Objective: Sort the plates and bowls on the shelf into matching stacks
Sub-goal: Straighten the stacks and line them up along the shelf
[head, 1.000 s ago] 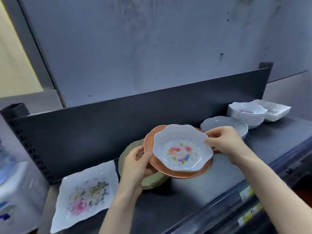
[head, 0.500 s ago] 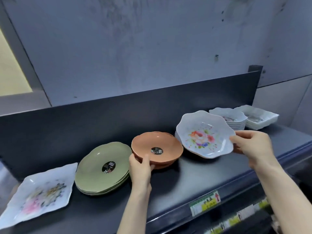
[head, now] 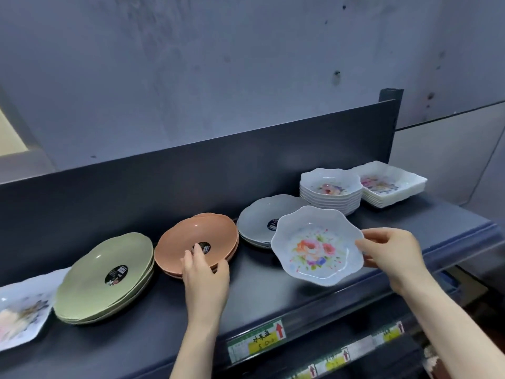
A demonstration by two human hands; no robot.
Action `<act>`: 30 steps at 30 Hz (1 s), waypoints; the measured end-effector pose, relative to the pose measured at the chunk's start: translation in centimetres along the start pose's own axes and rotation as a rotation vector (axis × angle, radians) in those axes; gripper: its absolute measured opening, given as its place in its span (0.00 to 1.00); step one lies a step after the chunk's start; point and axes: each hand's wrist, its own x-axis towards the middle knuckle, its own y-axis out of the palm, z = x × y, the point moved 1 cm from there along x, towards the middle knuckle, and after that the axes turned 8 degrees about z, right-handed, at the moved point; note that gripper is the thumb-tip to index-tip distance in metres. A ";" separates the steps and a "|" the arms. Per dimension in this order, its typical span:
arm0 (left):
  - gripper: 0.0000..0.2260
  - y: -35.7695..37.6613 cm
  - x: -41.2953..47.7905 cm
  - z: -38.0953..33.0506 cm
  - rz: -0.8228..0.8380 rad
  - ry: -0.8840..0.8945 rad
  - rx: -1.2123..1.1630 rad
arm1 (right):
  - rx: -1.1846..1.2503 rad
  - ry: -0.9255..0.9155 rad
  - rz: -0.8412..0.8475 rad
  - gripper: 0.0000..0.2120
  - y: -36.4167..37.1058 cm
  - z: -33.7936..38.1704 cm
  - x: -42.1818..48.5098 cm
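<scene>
My right hand (head: 393, 254) pinches the rim of a white scalloped bowl with a flower print (head: 317, 246), held tilted above the dark shelf (head: 259, 302). My left hand (head: 205, 272) grips the near rim of the orange bowl stack (head: 191, 236), thumb at the side, fingers over the edge. To the left is a stack of green plates (head: 98, 274). Behind the held bowl lie grey plates (head: 257, 220). Farther right stands a stack of matching white scalloped flower bowls (head: 330, 191), then a stack of square white flower dishes (head: 390, 184).
A square white flower plate (head: 21, 313) lies at the shelf's far left edge. A dark back panel (head: 191, 170) runs behind all the dishes. Price labels (head: 257, 340) line the shelf's front lip, with a lower shelf below.
The orange bowl went down from on the green stack to the shelf beside it. My right hand carried the white flower bowl off it to the right, in front of the grey plates.
</scene>
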 end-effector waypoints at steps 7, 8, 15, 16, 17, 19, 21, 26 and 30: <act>0.29 0.4 2.8 1.8 0.088 -0.088 0.504 | -0.055 -0.035 0.022 0.12 -2.6 1.0 4.7; 0.28 0.3 3.2 1.2 -0.002 -0.045 0.483 | -0.062 -0.047 0.027 0.12 -2.7 1.4 5.7; 0.14 5.5 8.6 -10.5 0.245 0.218 -0.226 | -0.131 -0.051 0.133 0.12 -2.4 5.9 14.3; 0.13 6.9 9.7 -11.9 0.327 0.199 -0.289 | -0.139 -0.042 0.134 0.12 -2.5 6.3 15.5; 0.11 8.1 10.8 -13.2 0.393 0.183 -0.321 | -0.147 -0.031 0.133 0.11 -2.7 6.5 16.7; 0.08 10.2 12.6 -15.0 0.471 0.183 -0.321 | -0.184 -0.018 0.119 0.10 -3.3 6.8 18.9; 0.09 11.8 14.3 -16.3 0.491 0.197 -0.280 | -0.259 -0.022 0.085 0.08 -4.0 7.0 21.1; 0.12 14.4 16.8 -18.1 0.457 0.213 -0.112 | -0.548 -0.029 0.106 0.09 -4.4 6.9 26.1; 0.10 15.4 17.4 -17.7 0.399 0.231 0.160 | -0.950 -0.161 0.208 0.08 -3.4 6.6 28.1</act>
